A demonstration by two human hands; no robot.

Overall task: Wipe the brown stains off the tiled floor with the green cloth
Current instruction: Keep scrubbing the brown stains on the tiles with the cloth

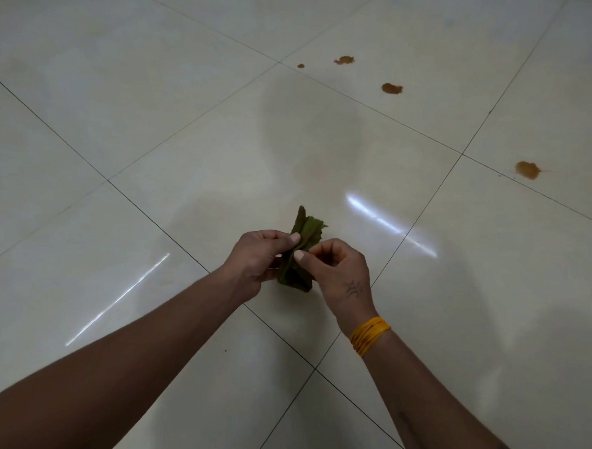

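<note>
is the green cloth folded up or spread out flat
Folded: the green cloth is a bunched strip pinched between the left hand and right hand.

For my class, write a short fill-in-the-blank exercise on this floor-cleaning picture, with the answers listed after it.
1. The cloth held in both hands is ____ in colour.
2. The wristband on the right wrist is ____.
3. The number of brown stains visible on the tiled floor is ____.

Answers: green; yellow; four
</note>
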